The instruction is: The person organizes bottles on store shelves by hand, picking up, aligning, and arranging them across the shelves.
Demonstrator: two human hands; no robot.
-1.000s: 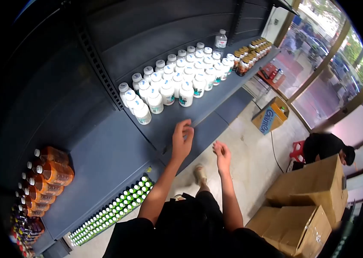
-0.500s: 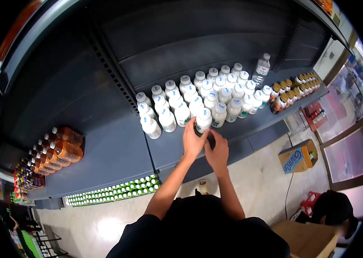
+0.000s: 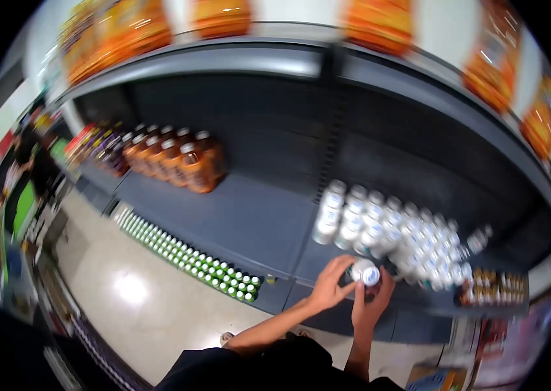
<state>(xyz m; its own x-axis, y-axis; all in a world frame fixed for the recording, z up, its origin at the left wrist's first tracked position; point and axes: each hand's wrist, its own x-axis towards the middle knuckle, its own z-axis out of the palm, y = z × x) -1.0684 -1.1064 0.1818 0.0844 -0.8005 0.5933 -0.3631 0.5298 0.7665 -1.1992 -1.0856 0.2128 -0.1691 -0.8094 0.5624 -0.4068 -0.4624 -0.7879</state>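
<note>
Between my two hands is a white-capped bottle (image 3: 365, 272), held in front of the shelf's front edge. My left hand (image 3: 331, 285) has its fingers closed on the bottle's left side. On its right side, the fingers of my right hand (image 3: 373, 301) wrap round it. Just behind stand rows of white bottles (image 3: 372, 229) on the dark shelf (image 3: 236, 215), smeared by motion. A clear bottle (image 3: 479, 240) is at the right end of those rows.
Orange drink bottles (image 3: 172, 159) stand on the shelf's left part, beside purple ones (image 3: 111, 155). Green bottles with white caps (image 3: 191, 259) fill a low level. Small gold-capped bottles (image 3: 494, 287) are at the right. Orange packs (image 3: 380, 23) line the upper shelf. A person (image 3: 44, 171) is at far left.
The view has swung left, bringing the upper shelf into sight. My hands, empty one second ago, took hold of a bottle, which is now apart from the rows.
</note>
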